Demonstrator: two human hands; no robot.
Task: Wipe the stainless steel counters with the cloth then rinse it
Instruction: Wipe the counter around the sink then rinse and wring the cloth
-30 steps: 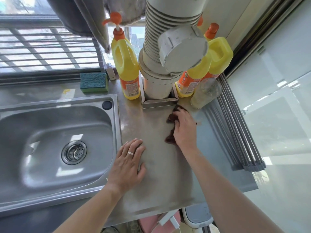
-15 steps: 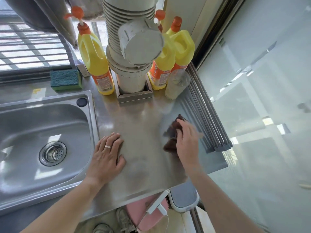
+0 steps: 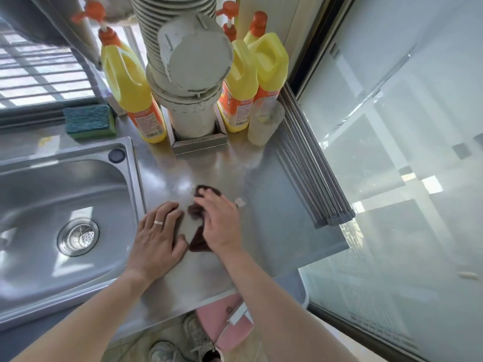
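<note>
A dark brown cloth (image 3: 196, 241) lies flat on the stainless steel counter (image 3: 282, 231), to the right of the sink (image 3: 52, 205). My right hand (image 3: 222, 223) presses down on the cloth, fingers spread over it. My left hand (image 3: 156, 233), a ring on one finger, rests flat on the counter just left of the cloth, its thumb almost touching the cloth's lower edge. Most of the cloth is hidden under my right hand.
Yellow detergent bottles (image 3: 130, 87) (image 3: 261, 74) flank a white ribbed pipe (image 3: 193, 74) at the back. A clear cup (image 3: 265, 121) stands by a rolled drying rack (image 3: 313, 173). A green sponge (image 3: 88, 121) sits behind the sink. Frosted glass wall on the right.
My right hand has slid the cloth leftwards and nearer, from beside the drying rack to right next to my left hand. The left hand stays flat on the counter.
</note>
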